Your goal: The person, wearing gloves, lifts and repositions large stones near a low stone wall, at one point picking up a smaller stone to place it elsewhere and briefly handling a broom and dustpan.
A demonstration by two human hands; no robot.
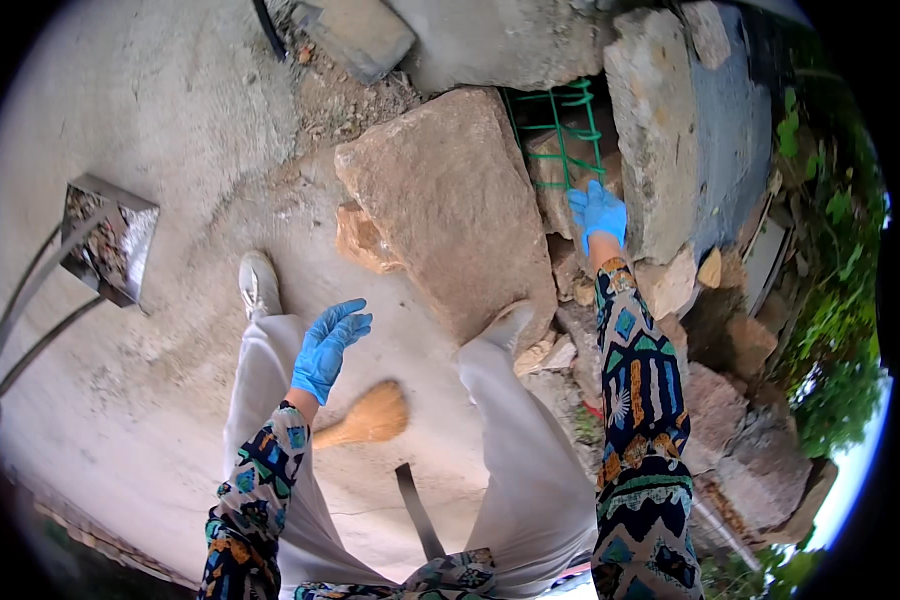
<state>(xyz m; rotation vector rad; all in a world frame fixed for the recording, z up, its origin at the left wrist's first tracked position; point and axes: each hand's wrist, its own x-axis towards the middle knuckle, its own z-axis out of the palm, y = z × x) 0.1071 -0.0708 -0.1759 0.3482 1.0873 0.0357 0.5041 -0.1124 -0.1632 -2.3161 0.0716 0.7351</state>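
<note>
My right hand (597, 210), in a blue glove, is closed on the lower part of a green wire grid (560, 128) that sits in a dark gap between rocks. A large flat beige stone (440, 190) lies just left of the gap, and a long upright pale slab (646, 130) borders it on the right. My left hand (330, 345), also gloved, hangs over the concrete ground with fingers apart, holding nothing. A straw broom head (375, 410) lies below it, partly hidden by my arm and leg.
A metal dustpan with debris (140, 225) and long handles lies at the left on concrete (150, 110). Blocks (355, 35) line the top. Loose rocks (730, 420) and green plants (825, 340) run down the right side. My white-shoed feet stand beside the big stone.
</note>
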